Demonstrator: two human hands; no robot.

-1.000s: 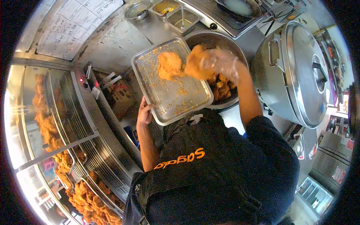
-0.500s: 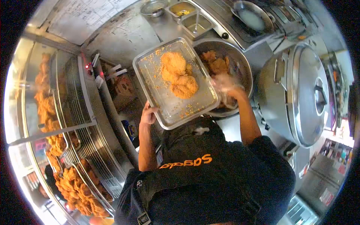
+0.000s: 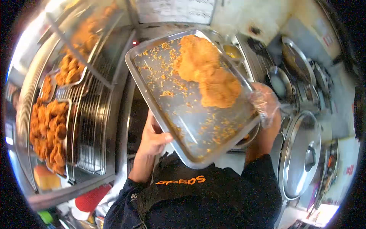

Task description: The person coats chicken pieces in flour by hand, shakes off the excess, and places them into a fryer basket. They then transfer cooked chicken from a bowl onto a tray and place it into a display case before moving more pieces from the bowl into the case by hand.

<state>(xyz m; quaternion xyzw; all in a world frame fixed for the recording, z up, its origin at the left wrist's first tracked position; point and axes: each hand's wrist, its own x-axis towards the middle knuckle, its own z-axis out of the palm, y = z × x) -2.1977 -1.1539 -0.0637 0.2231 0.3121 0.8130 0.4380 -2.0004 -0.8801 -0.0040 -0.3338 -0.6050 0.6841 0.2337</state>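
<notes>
Together, left hand [image 3: 151, 138], gloved right hand [image 3: 267, 104], grip closed on tray [image 3: 181, 118], fried chicken [image 3: 209, 73] inside

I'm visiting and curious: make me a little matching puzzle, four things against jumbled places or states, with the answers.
1. Metal tray
2. Left hand
3. Right hand
4. Pot lid

A. Covered in clear plastic
B. Round, with a handle
C. Strewn with orange crumbs
D. Bare, at the tray's edge

Pairs: 1-C, 2-D, 3-A, 4-B
</notes>
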